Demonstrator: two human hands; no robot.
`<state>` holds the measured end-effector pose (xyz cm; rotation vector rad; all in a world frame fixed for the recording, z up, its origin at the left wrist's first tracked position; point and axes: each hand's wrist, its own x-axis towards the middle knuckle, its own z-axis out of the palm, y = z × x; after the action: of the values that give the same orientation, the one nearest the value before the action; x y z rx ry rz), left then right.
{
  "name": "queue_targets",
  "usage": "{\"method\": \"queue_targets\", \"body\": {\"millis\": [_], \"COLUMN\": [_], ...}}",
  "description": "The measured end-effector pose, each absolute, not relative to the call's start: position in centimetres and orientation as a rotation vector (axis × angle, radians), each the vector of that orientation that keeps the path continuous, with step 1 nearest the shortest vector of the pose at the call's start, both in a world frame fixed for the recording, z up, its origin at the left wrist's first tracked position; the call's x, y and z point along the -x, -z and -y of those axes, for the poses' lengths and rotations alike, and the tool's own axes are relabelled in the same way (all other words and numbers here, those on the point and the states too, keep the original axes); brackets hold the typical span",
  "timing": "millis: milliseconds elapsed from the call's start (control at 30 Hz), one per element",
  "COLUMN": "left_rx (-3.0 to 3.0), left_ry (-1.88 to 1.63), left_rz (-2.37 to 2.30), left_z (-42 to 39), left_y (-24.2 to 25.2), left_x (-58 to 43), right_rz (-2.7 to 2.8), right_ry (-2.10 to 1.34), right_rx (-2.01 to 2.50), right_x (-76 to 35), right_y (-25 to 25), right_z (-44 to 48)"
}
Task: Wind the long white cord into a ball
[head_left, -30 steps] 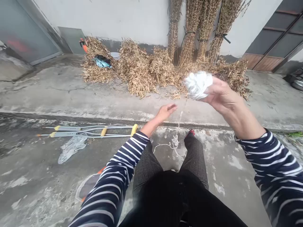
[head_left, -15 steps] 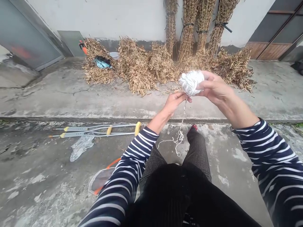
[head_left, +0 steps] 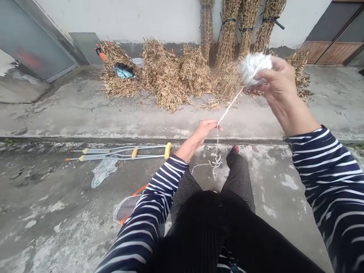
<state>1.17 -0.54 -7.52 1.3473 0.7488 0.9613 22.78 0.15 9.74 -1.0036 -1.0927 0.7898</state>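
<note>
Up at the right, my right hand (head_left: 280, 79) is closed around a ball of white string (head_left: 256, 68), which is slightly blurred. A taut strand of string (head_left: 229, 107) slants down from the ball to my left hand (head_left: 207, 130), whose thumb and fingers pinch it. Below that pinch the strand hangs loose. Its slack coils (head_left: 216, 162) lie on the concrete between my feet, near a red shoe (head_left: 234, 148).
Dry plant stalks (head_left: 167, 76) are heaped along the white wall, with tied bundles (head_left: 227, 34) standing upright behind. Crutches (head_left: 125, 153) and a clear plastic bag (head_left: 104, 172) lie at the left, below the concrete step edge (head_left: 142, 140). An orange-rimmed mesh item (head_left: 127, 208) is partly behind my sleeve.
My right hand has moved up and right with the ball. My left hand has dropped slightly, and a length of string now stretches between the hands, which were close together before.
</note>
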Motion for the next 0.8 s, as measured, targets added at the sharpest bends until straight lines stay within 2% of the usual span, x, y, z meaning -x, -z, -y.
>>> {"method": "queue_targets", "body": {"millis": [200, 300, 433, 567, 667, 800], "left_rx": [-1.304, -1.342, -1.486, -1.528, -1.524, -1.416], "left_ry": [-0.680, -0.585, -0.426, -0.775, -1.095, -1.265], "left_rz": [-0.784, -0.807, -1.131, -1.286, -0.939, -0.685], "left_z": [3.0, 3.6, 1.8, -1.3, -2.8, -2.9], "left_y": [12.4, 15.1, 16.9, 12.8, 7.1, 2.1], "left_x": [3.3, 5.9, 7.6, 5.5, 1.4, -3.8], "right_rz": [1.061, 1.152, 1.293, 1.355, 1.363, 1.369], "right_ry": [-0.555, -0.668, -0.905, -1.016, -1.094, -1.169], "right_rx": [0.990, 1.026, 1.041, 1.010, 1.024, 1.099], "right_x": [-26.3, -26.6, -25.1, -22.0, -19.7, -18.2], "right_y": [-11.8, -11.5, -10.9, -10.7, -10.0, -8.7], "right_z": [-1.0, -0.9, -0.1, 1.4, 2.2, 2.2]}}
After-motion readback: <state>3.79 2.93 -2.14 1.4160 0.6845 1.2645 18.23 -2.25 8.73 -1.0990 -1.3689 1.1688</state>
